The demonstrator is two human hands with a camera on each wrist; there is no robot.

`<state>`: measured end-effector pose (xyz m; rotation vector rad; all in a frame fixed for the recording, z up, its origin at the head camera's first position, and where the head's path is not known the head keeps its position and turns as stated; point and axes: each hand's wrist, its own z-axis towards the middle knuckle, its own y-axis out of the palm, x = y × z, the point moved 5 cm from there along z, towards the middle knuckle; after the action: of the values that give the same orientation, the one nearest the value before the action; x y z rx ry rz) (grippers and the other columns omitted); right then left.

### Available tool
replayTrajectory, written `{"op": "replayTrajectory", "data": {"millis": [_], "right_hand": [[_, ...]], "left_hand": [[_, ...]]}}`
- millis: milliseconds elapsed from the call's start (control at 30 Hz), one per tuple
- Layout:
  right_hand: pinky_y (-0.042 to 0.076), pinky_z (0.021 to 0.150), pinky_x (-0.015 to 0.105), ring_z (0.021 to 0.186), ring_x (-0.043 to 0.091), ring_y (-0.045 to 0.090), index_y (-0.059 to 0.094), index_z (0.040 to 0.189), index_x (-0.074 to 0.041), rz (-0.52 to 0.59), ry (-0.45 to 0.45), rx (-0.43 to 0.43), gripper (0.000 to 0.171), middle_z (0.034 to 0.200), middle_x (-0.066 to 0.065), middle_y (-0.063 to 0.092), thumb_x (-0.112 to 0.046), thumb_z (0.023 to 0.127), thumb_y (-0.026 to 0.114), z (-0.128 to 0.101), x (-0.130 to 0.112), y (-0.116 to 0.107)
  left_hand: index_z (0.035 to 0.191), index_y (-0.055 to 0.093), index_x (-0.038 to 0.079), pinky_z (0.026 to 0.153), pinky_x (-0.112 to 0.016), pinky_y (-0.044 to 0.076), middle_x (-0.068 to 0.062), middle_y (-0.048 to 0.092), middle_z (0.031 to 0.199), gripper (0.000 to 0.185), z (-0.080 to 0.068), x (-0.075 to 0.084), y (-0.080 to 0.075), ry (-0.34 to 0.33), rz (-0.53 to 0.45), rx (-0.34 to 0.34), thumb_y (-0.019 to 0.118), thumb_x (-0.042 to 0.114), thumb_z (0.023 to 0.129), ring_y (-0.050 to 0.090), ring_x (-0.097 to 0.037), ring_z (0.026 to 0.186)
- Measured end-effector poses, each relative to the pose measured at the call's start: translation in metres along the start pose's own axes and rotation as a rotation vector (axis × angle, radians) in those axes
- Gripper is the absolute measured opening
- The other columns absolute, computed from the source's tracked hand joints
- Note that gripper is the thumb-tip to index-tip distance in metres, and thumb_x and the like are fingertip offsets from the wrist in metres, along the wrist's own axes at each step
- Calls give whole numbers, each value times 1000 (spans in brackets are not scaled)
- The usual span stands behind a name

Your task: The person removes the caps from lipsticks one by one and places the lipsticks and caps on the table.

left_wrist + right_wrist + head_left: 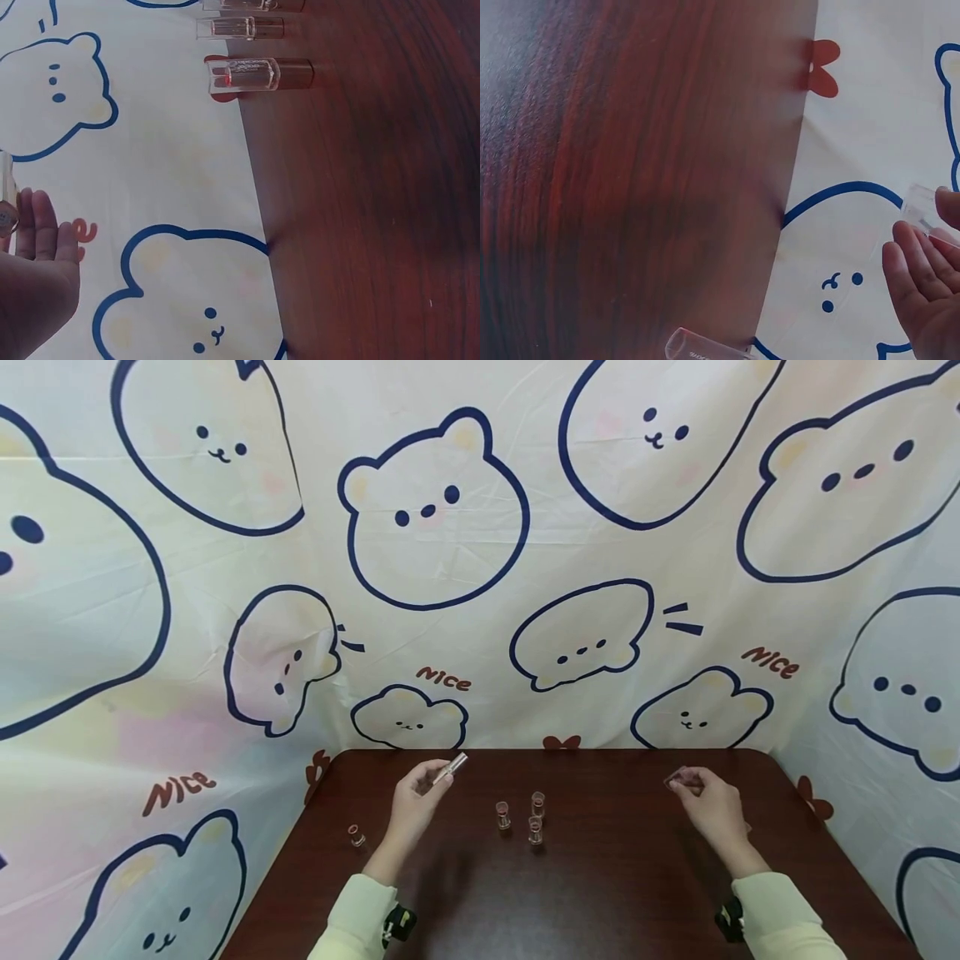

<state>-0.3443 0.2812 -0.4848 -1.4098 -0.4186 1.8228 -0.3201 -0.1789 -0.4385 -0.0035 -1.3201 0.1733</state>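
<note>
Lipstick is located at the left end of the workspace, raised above the far part of the table. Left hand grasps it, pinched between thumb and fingers; its long axis slants, the free end pointing away from the person and to the right. Right hand grips a small clear piece with thumb and fingertips; whether this is a cap or a whole tube cannot be told.

Governing relation: the two held items are well apart, roughly level across the table, and the slanted free end does not point squarely at the right hand. Left hand is the nearer to the standing group.

Between the hands, slightly closer to the person, stand a left-hand tube, a rear tube and a front tube, all upright; the last two are near each other. These occupy the ground under a low crossing path and could be knocked, in this inspector's judgement. An outer tube is located left of the left wrist. Another clear tube shows partly at the right wrist view's lower edge.
</note>
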Motion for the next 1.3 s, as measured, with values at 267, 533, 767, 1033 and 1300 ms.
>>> {"op": "replayTrajectory", "data": {"millis": [267, 533, 767, 1033, 1300], "right_hand": [[25, 81, 82, 94, 43, 62, 62, 107, 1, -57, 101, -103, 26, 98, 21, 67, -21, 92, 67, -1, 12, 5], [21, 77, 85, 98, 50, 58, 60, 111, 2, -117, 168, -142, 29, 104, 24, 66, -21, 93, 66, -2, 22, 8], [40, 67, 69, 89, 49, 58, 56, 114, 9, -151, 155, -164, 34, 103, 29, 62, -18, 94, 63, -2, 34, 9], [46, 59, 51, 80, 43, 60, 56, 112, 12, -187, 173, -144, 32, 98, 29, 63, -13, 93, 63, -2, 44, 12], [47, 61, 53, 78, 43, 60, 57, 109, 14, -192, 143, -151, 31, 93, 30, 63, -11, 92, 62, -3, 52, 15]], "left_hand": [[108, 65, -5, 72, -22, 49, -15, 67, 96, 22, -4, 1, -3, -14, 22, 8, 70, 0, 87, 61, -20, 86], [104, 66, 0, 72, -23, 49, -10, 67, 93, 20, 2, -24, -5, -19, 31, 55, 73, 1, 85, 60, -29, 90], [102, 66, -1, 72, -22, 49, -11, 67, 91, 20, 2, -29, -7, -20, 42, 72, 72, -4, 83, 60, -17, 84], [100, 66, 1, 74, -22, 49, -9, 67, 90, 20, 2, -35, -12, -34, 85, 115, 74, -1, 82, 61, -17, 85], [98, 66, 1, 75, -23, 48, -7, 67, 88, 19, 2, -47, -17, -40, 125, 134, 75, -1, 81, 60, -15, 83]]}}
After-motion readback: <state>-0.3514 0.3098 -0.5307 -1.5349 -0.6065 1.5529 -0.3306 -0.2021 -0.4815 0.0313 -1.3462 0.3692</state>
